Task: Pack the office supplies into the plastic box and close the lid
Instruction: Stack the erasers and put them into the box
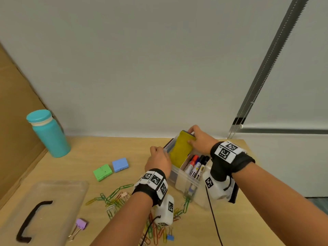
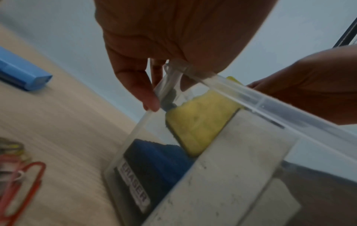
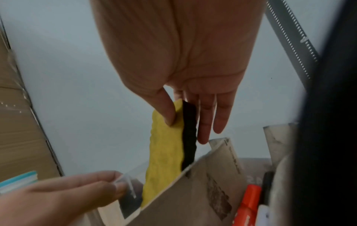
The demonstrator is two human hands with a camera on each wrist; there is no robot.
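Observation:
A clear plastic box (image 1: 184,181) stands on the wooden table. My right hand (image 1: 197,139) pinches the top of a yellow eraser with a black back (image 1: 181,150) (image 3: 166,146), which stands tilted in the box's left compartment. My left hand (image 1: 158,158) grips the box's near left rim (image 2: 193,73). A blue eraser (image 2: 154,157) lies in the box below the yellow one. Markers (image 1: 195,165) fill the right compartment behind a cardboard divider (image 3: 193,191). The clear lid with a black handle (image 1: 44,201) lies flat at the front left.
Green (image 1: 102,172) and blue (image 1: 120,164) small cases lie left of the box. Several coloured paper clips (image 1: 113,197) and binder clips (image 1: 81,223) are strewn near the front. A teal bottle (image 1: 48,134) stands at the back left beside a cardboard panel (image 1: 16,121).

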